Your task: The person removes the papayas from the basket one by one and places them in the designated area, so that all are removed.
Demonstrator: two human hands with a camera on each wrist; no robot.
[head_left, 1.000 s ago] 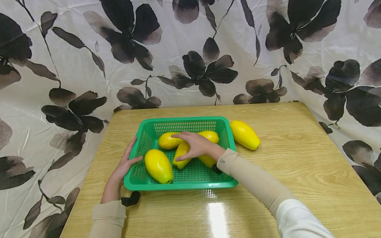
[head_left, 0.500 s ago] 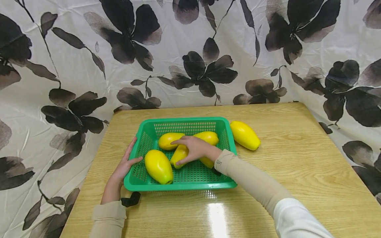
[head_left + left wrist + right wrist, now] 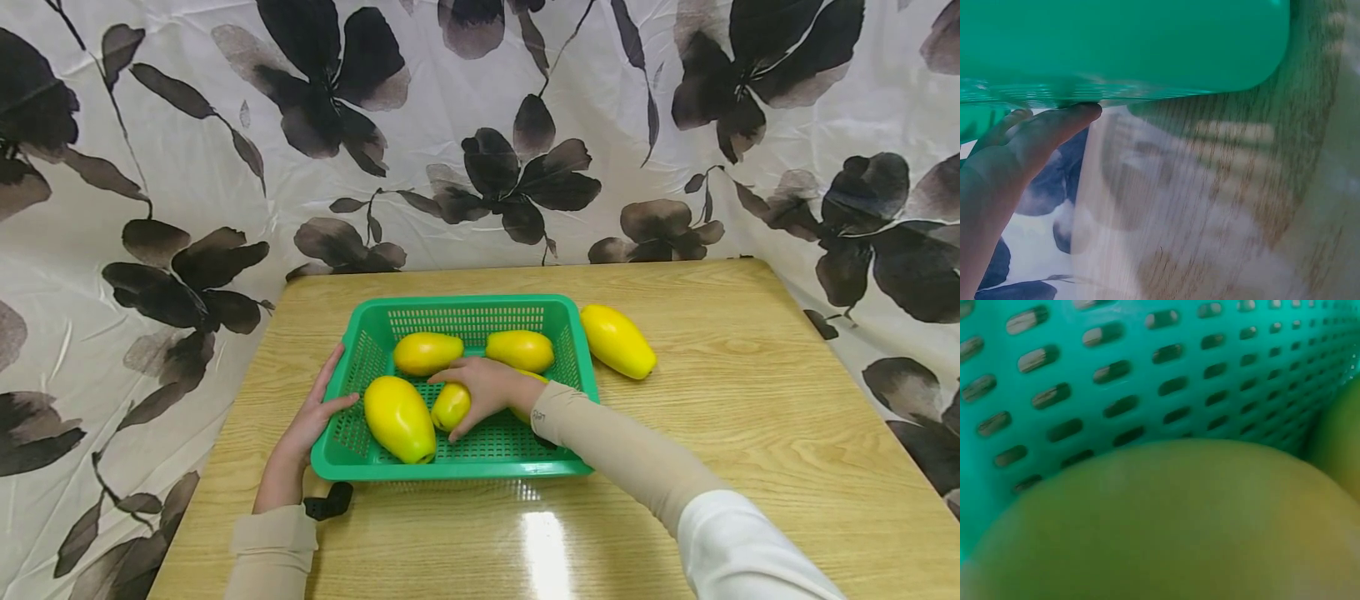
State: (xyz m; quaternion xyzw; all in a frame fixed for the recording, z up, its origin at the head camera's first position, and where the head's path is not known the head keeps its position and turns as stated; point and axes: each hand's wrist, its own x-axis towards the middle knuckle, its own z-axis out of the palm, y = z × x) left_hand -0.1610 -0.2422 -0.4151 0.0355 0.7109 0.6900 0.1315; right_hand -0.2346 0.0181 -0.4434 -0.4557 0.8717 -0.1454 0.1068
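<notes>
A green plastic basket (image 3: pixel 450 472) with slotted walls holds several yellow papayas. My left hand (image 3: pixel 303 425) grips its left side, thumb over the rim and fingers along the outside; in the left wrist view a finger (image 3: pixel 1060 125) lies under the rim. My right hand (image 3: pixel 491 392) is inside the basket, fingers and thumb curled round a papaya (image 3: pixel 452 407) in the middle, whose far end the palm hides. A larger papaya (image 3: pixel 400 419) lies just left of it. Close up in the right wrist view, a papaya (image 3: pixel 1172 519) lies against the slotted plastic.
Two more papayas lie along the basket's back, one at left (image 3: pixel 427 353) and one at right (image 3: pixel 521 350). Another, partly under my right wrist, shows only in part. Outside, a papaya (image 3: pixel 617 341) rests on the wooden table (image 3: pixel 750 417) by the basket's right wall. Floral cloth (image 3: pixel 495 233) hangs behind.
My right hand has moved a little toward the near side and its fingers have closed round the middle papaya, which has turned. The back-left papaya has shifted slightly left. My left hand stays put.
</notes>
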